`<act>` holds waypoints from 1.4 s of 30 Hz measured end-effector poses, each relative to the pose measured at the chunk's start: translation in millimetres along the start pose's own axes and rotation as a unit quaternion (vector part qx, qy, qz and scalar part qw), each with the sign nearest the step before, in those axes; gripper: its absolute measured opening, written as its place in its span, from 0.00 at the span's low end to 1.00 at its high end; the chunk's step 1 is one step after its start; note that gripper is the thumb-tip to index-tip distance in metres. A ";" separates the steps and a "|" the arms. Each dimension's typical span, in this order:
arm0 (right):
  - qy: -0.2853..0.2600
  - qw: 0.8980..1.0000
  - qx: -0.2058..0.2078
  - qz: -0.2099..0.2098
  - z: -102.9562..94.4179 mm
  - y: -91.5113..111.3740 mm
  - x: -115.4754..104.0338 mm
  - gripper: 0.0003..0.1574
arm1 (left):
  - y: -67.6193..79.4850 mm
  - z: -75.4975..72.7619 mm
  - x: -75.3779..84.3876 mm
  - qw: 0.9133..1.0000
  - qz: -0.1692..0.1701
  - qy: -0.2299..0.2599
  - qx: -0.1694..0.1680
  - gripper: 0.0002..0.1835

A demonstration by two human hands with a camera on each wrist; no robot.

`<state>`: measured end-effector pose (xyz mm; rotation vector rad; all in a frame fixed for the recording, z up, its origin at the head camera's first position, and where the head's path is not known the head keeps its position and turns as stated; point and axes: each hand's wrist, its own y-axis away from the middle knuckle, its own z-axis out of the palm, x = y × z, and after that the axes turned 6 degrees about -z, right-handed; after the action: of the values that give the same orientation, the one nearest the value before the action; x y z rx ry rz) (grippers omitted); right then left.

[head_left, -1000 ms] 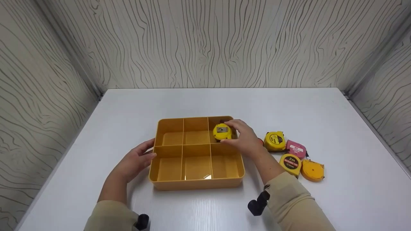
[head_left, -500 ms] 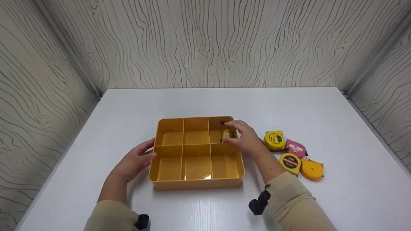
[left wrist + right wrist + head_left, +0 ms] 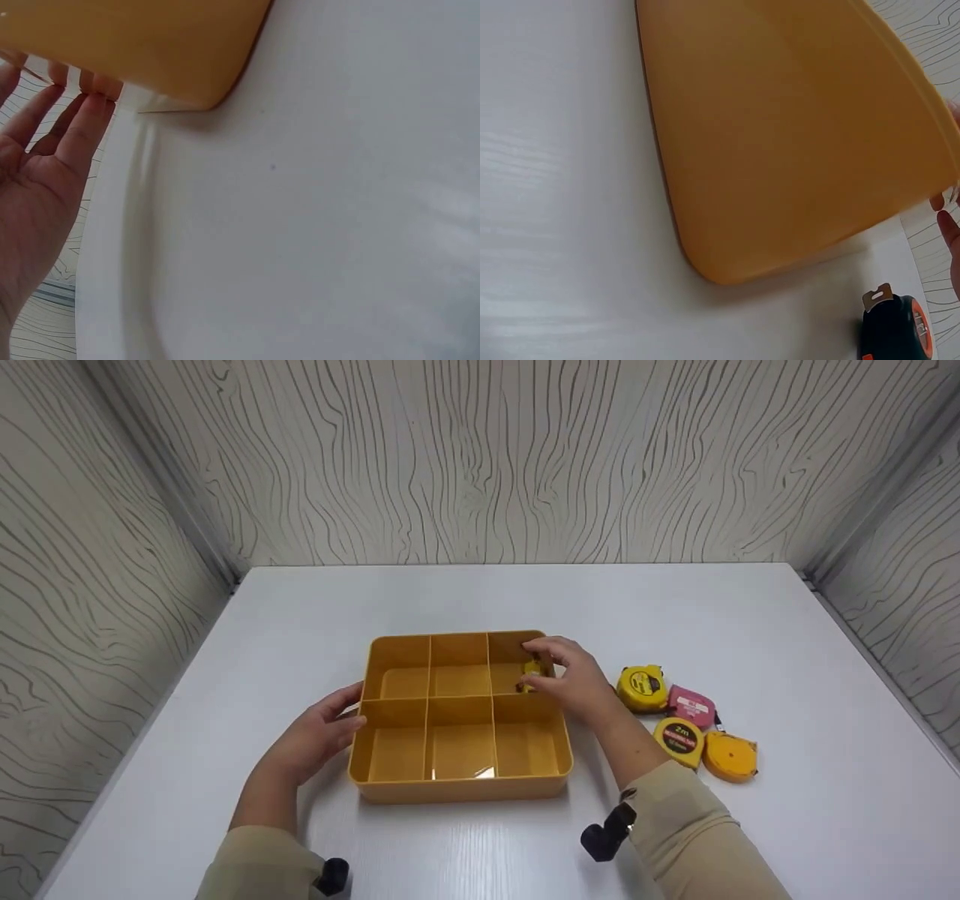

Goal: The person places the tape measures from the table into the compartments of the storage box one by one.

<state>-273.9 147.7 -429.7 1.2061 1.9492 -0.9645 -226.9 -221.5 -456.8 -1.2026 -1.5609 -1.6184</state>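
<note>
A yellow-orange divided box (image 3: 459,791) stands in the middle of the white table. My right hand (image 3: 574,679) reaches over its right rim into the back right compartment. There its thumb and fingers are curled about a small yellow tape measure (image 3: 532,669), mostly covered by the hand and the wall. Along the left wall, my left hand (image 3: 319,739) touches the box with fairly straight fingers. The left wrist view shows those fingers (image 3: 82,131) against the box's outer side. In the right wrist view, only the right hand's fingertips (image 3: 946,225) appear beyond the box.
Right of the box lie a yellow tape measure (image 3: 642,688), a pink one (image 3: 691,708), a yellow one with a dark label (image 3: 679,739) and an orange one (image 3: 731,757). A dark tape measure (image 3: 892,330) sits near the box, hidden by the right arm in the head view.
In the right hand, the yellow tape measure has turned from showing its clip side to a narrower side, and sits lower in the compartment. The left hand and box have stayed put.
</note>
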 end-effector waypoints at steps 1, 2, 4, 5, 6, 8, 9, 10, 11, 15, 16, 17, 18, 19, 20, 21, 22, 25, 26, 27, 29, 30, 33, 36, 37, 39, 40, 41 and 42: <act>-0.011 1.000 0.003 0.000 -2.0 0.6 -4.6 0.30 | 0.0 -0.2 0.4 1.000 -0.001 0.003 0.000 0.33; -0.020 1.000 0.004 0.000 -4.3 1.6 -10.5 0.30 | -0.1 -0.4 0.5 1.000 -0.001 0.005 -0.001 0.33; -0.032 0.999 0.005 -0.002 -7.0 1.3 -9.2 0.29 | 0.4 -0.5 1.0 1.000 -0.005 0.002 0.003 0.33; -0.035 0.999 0.005 -0.001 -8.3 1.2 -8.7 0.29 | 0.5 -0.5 1.0 1.000 -0.006 0.001 0.003 0.33; -0.036 0.999 0.006 0.002 -9.6 1.3 -7.7 0.29 | 0.5 -0.5 1.1 1.000 -0.007 0.001 0.005 0.33; -0.036 0.999 0.011 0.011 -11.7 1.2 -2.0 0.29 | 0.5 -0.4 0.7 1.000 -0.004 0.000 0.002 0.33; -0.036 0.999 0.016 0.011 -12.2 0.4 4.7 0.29 | 0.4 -0.2 0.7 1.000 -0.004 -0.002 0.002 0.33; -0.035 0.999 0.019 0.013 -14.0 1.3 5.1 0.29 | 0.3 -0.1 0.6 1.000 -0.002 -0.002 0.000 0.33; -0.035 0.999 0.022 0.017 -15.7 2.1 5.2 0.29 | 0.1 -0.1 0.5 1.000 -0.002 -0.003 0.000 0.33; -0.033 0.999 0.028 0.029 -23.5 5.0 7.8 0.31 | 0.0 -0.3 0.6 1.000 0.003 -0.001 -0.004 0.33; -0.033 0.999 0.028 0.031 -25.8 5.8 8.3 0.32 | 0.0 -0.3 0.5 1.000 0.004 0.001 -0.005 0.33; -0.035 0.998 0.029 0.033 -28.0 6.6 9.4 0.32 | 0.0 -0.4 0.6 1.000 0.005 0.003 -0.006 0.33; -0.034 0.998 0.030 0.034 -30.4 7.5 10.4 0.33 | 0.0 -0.4 0.7 1.000 0.005 0.005 -0.006 0.33; -0.036 0.998 0.033 0.034 -32.8 8.5 11.5 0.33 | 0.1 -0.5 0.6 1.000 0.004 0.004 -0.006 0.33; -0.038 0.998 0.035 0.035 -35.4 9.5 12.4 0.33 | 0.1 -0.7 0.5 1.000 0.003 0.002 -0.005 0.33; -0.043 0.998 0.038 0.032 -38.0 10.3 14.0 0.33 | 0.1 -0.8 0.5 1.000 0.003 0.001 -0.006 0.34; -0.045 0.998 0.042 0.029 -40.6 11.3 15.2 0.33 | 0.0 -0.9 0.4 1.000 0.002 -0.001 -0.005 0.34; -0.042 0.997 0.053 0.028 -48.3 14.0 19.5 0.32 | 0.4 -1.1 0.7 1.000 0.002 -0.004 -0.005 0.34; -0.041 0.997 0.057 0.028 -50.8 14.8 21.0 0.32 | 0.8 -1.0 1.0 1.000 0.003 -0.005 -0.005 0.34; -0.040 0.997 0.060 0.028 -53.3 15.6 22.7 0.32 | 1.2 -1.0 1.3 1.000 0.003 -0.006 -0.006 0.34; -0.035 0.997 0.067 0.035 -58.0 17.7 24.4 0.32 | 2.3 -0.6 2.0 1.000 0.005 -0.007 -0.006 0.34; -0.033 0.996 0.070 0.038 -60.3 18.7 25.3 0.32 | 2.9 -0.5 2.5 1.000 0.005 -0.008 -0.006 0.34; -0.027 0.996 0.077 0.043 -66.6 21.9 27.3 0.33 | 4.2 0.0 3.5 1.000 0.005 -0.012 -0.004 0.34; -0.025 0.995 0.081 0.045 -72.1 25.0 29.2 0.34 | 4.8 0.4 4.5 1.000 0.004 -0.013 -0.002 0.33; -0.027 0.995 0.082 0.045 -73.8 26.0 30.1 0.34 | 4.9 0.4 4.8 1.000 0.003 -0.014 -0.001 0.33; -0.026 0.995 0.083 0.051 -77.0 28.0 31.5 0.34 | 6.2 0.8 6.1 1.000 -0.001 -0.015 -0.001 0.33; -0.026 0.995 0.083 0.054 -78.3 28.9 32.3 0.35 | 7.4 1.1 7.1 1.000 -0.002 -0.015 -0.002 0.33; -0.029 0.995 0.083 0.057 -79.4 29.8 32.9 0.35 | 9.1 1.6 8.5 1.000 -0.004 -0.015 -0.003 0.33; -0.031 0.994 0.083 0.059 -80.4 30.6 33.7 0.36 | 10.9 2.2 10.1 1.000 -0.004 -0.014 -0.004 0.33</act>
<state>-269.6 239.7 -422.7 1.3525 1.7566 -1.1050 -221.1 -219.1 -443.2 -1.2303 -1.5799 -1.6218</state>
